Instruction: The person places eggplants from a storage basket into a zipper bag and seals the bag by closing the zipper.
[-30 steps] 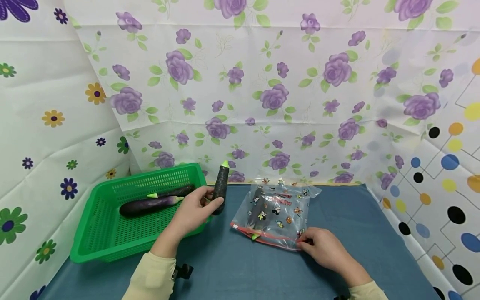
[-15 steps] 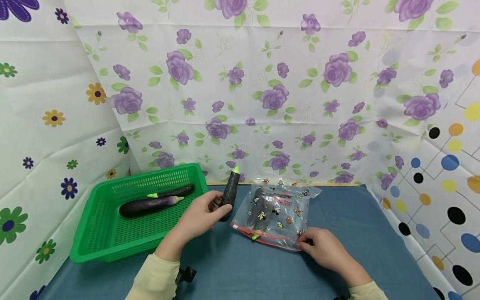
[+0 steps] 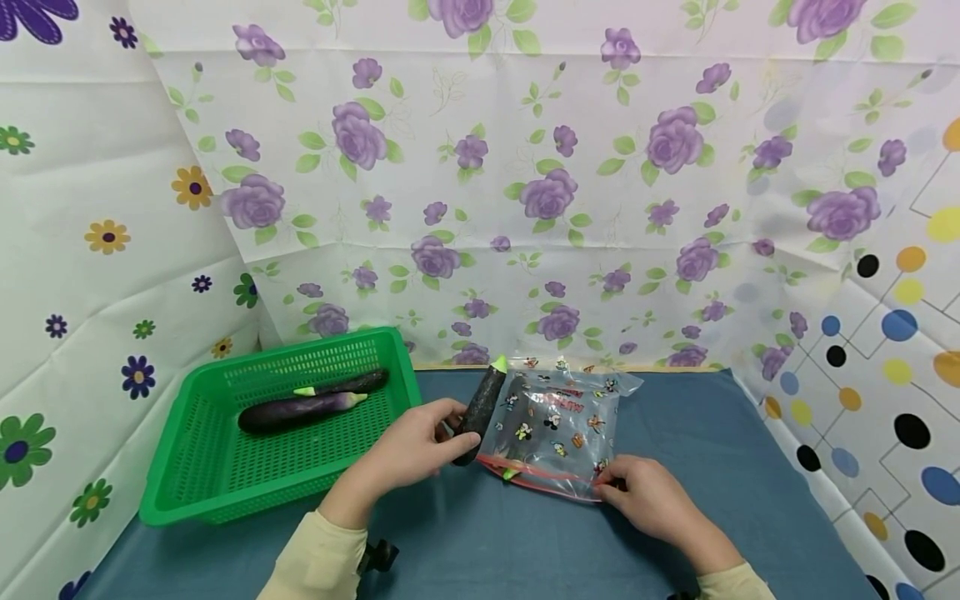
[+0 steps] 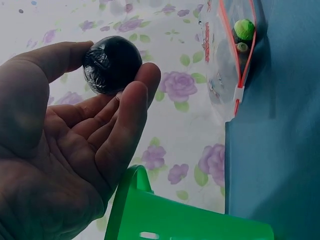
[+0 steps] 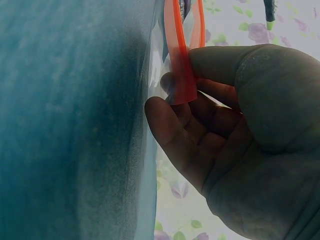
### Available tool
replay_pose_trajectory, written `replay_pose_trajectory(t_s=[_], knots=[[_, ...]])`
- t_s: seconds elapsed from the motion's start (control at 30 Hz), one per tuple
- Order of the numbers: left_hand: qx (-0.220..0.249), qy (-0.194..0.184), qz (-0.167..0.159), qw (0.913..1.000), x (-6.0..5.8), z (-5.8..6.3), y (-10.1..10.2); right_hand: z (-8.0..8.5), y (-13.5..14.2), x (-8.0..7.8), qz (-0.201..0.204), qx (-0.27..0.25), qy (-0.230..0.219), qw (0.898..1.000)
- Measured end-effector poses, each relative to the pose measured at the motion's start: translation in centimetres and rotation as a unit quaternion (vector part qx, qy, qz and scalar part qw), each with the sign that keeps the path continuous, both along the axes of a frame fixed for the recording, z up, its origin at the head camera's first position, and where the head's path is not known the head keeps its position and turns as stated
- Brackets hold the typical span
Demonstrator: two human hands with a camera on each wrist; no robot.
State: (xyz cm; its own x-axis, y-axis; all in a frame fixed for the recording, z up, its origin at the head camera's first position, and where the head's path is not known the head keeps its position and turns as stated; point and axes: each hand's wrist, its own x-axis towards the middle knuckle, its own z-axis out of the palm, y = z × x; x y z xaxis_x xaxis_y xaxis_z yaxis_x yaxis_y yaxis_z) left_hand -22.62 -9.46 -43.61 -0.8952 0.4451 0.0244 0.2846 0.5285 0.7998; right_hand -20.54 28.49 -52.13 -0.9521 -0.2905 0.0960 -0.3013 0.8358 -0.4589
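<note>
Over tablecloth, left hand grips vegetable slanting rightward, green tip away; right hand pinches bag.

Back wall: white sheet, purple roses, green leaves, horizontal fold creases.
Left wall: white, wrinkled, printed with purple, green and orange flowers.
Right wall: white, with black, blue, yellow and orange dots joined by thin lines.
Tabletop: covered in blue, a thin yellowish strip along its far edge.
</note>
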Motion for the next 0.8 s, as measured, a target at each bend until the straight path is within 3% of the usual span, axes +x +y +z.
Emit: replay_pose_trajectory(t_s=[0.33, 0.8], knots=[[-0.060, 0.047, -0.026, 0.9967, 0.1, -0.3, 0.7, 0.1, 0.0, 0.0, 0.002, -0.001, 0.002, 1.000], [-0.092, 0.039, -0.081, 0.9916, 0.3, -1.1, 1.4, 0.1, 0.0, 0.1, 0.004, -0.002, -0.002, 1.000]])
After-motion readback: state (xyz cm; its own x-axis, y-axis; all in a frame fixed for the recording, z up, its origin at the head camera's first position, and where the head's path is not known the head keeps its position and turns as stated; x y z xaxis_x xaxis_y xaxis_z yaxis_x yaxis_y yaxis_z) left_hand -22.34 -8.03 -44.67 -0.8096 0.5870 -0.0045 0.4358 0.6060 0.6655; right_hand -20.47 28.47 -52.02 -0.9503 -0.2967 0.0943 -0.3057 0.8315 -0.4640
